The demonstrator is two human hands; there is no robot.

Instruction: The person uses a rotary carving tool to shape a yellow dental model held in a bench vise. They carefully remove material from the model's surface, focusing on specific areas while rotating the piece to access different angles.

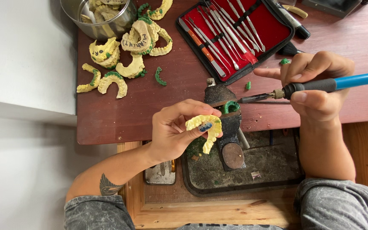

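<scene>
My left hand [177, 130] holds a yellow horseshoe-shaped dental cast [205, 126] between thumb and fingers, close to a small dark bench vise [226, 123]. A green wax arch [231, 106] sits on top of the vise. My right hand [316, 85] grips a heated tool with a blue handle and black grip [320, 85]. Its metal tip [250, 98] points left and ends just right of the green arch.
Several yellow casts with green wax [124, 55] lie on the dark red tabletop [184, 81], some in a metal bowl [103, 17]. An open red-lined case of metal instruments [235, 34] lies at the back. A dirty tray [269, 170] sits below the vise.
</scene>
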